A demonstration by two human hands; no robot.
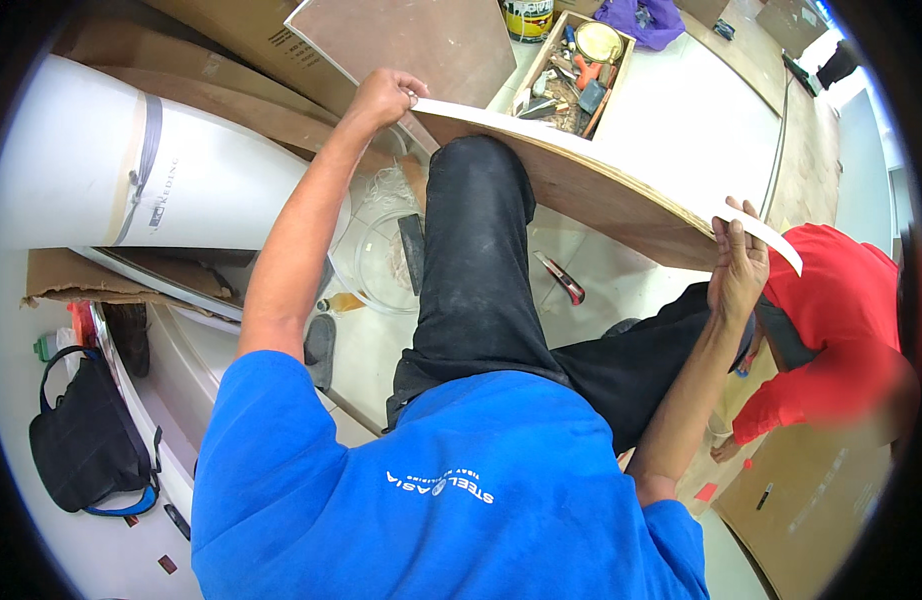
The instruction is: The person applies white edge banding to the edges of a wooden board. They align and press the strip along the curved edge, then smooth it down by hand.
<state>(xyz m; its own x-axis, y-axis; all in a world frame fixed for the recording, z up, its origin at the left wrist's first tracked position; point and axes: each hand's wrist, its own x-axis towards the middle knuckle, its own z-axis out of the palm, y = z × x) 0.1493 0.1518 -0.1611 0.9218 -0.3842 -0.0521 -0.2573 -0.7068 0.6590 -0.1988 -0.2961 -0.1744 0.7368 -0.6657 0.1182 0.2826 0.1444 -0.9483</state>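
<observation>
A long plywood board (581, 190) lies crosswise in front of me, resting against my raised knee, with a narrow white strip (781, 250) along its upper edge, loose at the right end. My left hand (389, 98) grips the board's left end at the strip, fingers curled over it. My right hand (737, 258) holds the right end, thumb and fingers around the edge where the strip runs past the board. On the tiles below lies a red-and-black utility knife (559, 276).
A wooden tool box (571, 75), paint can (527, 18) and purple bag (636, 22) stand beyond the board. A white roll (81, 160), cardboard and a black bag (86, 440) are at left. A co-worker in a red shirt (821, 290) bends close on my right.
</observation>
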